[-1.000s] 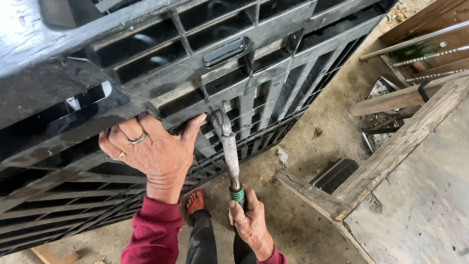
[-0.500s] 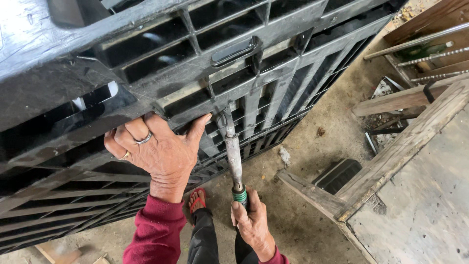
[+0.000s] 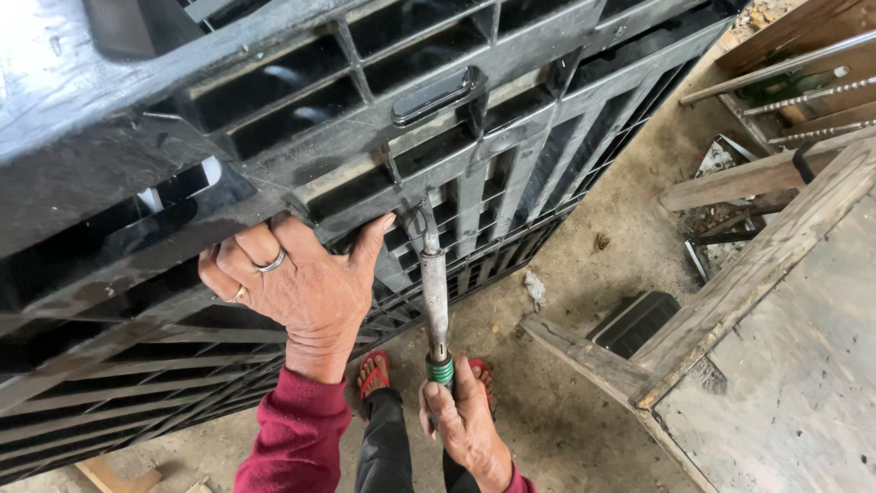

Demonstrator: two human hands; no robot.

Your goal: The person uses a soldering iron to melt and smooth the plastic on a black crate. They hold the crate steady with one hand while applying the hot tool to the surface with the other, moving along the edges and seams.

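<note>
Against black plastic pallet (image 3: 511, 137): left hand (image 3: 297, 288) grips rib; right hand (image 3: 465, 424) below clasps metal tool (image 3: 433, 292).

Pallet (image 3: 511, 173) was black, gridded. Tool (image 3: 434, 292) was grey metal, green band at handle. Sleeve (image 3: 297, 434) was dark red. Sandals (image 3: 372, 374) were red. Rings (image 3: 271, 264) were silver.

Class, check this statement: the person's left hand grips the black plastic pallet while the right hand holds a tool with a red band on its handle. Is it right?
Not quite. In the head view the band on the tool is green, not red. The rest stands: the left hand grips the black plastic pallet, and the right hand holds the tool.
</note>
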